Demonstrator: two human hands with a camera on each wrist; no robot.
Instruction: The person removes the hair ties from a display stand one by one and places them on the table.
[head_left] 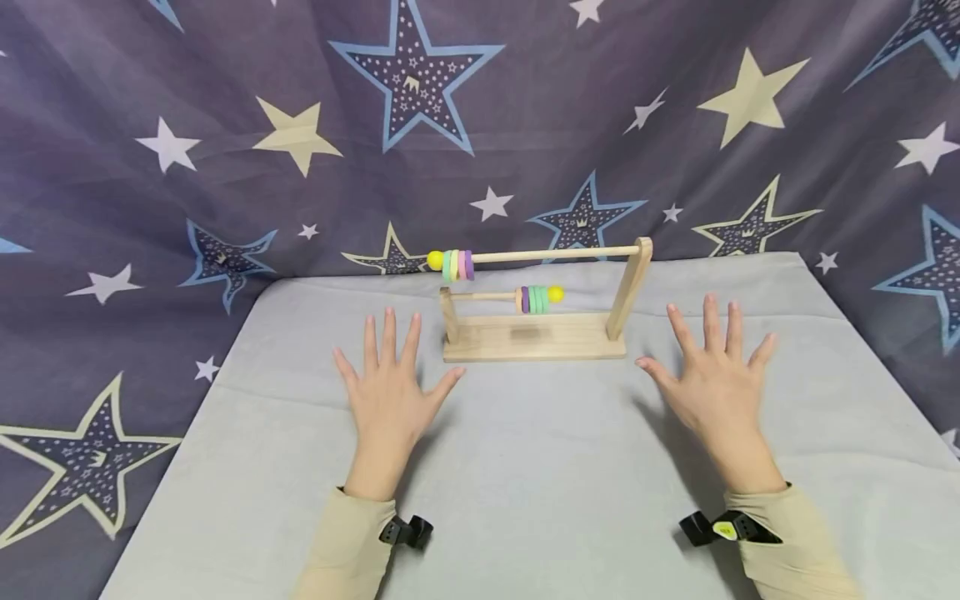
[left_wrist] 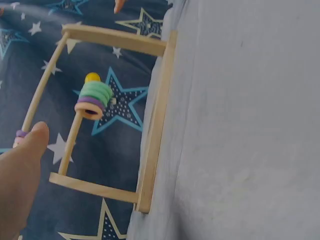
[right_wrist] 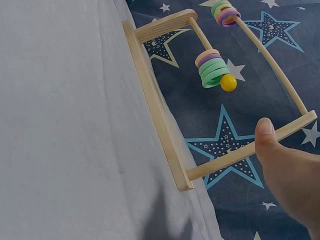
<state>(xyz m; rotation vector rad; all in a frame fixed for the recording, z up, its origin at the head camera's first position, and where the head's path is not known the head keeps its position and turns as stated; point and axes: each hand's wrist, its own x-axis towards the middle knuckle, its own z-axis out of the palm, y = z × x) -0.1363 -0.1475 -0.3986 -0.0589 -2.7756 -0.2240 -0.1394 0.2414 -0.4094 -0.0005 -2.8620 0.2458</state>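
Note:
A wooden stand (head_left: 536,337) with two horizontal rods stands toward the back of the table. Its long upper rod (head_left: 555,255) runs left from the tall right post and carries several coloured rings (head_left: 458,265) beside a yellow end ball (head_left: 435,261). The short lower rod (head_left: 483,296) runs right from the short left post, with more rings (head_left: 532,300) and another yellow ball (head_left: 556,294). My left hand (head_left: 387,400), fingers spread, is left of the base and holds nothing. To the right of the stand, my right hand (head_left: 712,387) is likewise spread and bare.
A light grey cloth (head_left: 540,467) covers the table. Behind it and along its sides hangs a dark curtain (head_left: 247,67) printed with stars. Each wrist wears a black strap with a small camera (head_left: 408,532).

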